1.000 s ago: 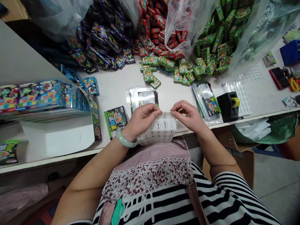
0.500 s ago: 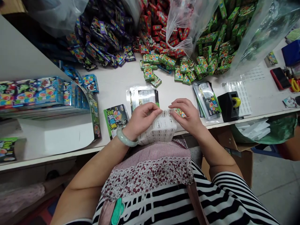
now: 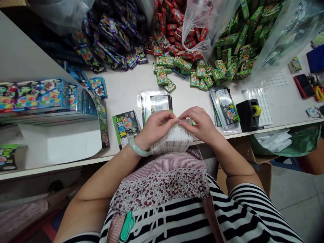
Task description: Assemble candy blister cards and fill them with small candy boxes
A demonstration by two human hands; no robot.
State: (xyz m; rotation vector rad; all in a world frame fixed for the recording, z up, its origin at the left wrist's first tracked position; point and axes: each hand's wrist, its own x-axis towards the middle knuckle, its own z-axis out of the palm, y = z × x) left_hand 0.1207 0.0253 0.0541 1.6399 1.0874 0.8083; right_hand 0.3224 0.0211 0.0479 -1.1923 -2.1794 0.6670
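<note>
My left hand (image 3: 156,127), with a pale green bangle on its wrist, pinches the top edge of a white sheet of round printed stickers (image 3: 174,141) at the table's near edge. My right hand (image 3: 199,124) is closed, its fingertips meeting the left hand's on the same sheet. A small green candy box (image 3: 192,123) shows in the right hand's fingers. Just beyond the hands lies a clear bag holding a printed card (image 3: 157,102). A green printed card (image 3: 126,126) lies to the left of my left hand.
A white table (image 3: 121,91) carries heaps of purple (image 3: 113,37), red (image 3: 174,30) and green (image 3: 227,50) candy boxes from plastic bags. Filled packs (image 3: 224,107), a black tape dispenser (image 3: 248,114), sticker sheets (image 3: 260,101) and a phone (image 3: 303,85) lie right. Blue display boxes (image 3: 37,96) stand left.
My hands have drawn together on the sticker sheet. The right hand's fingers moved left until they met the left hand's, and the sheet bulges more between them.
</note>
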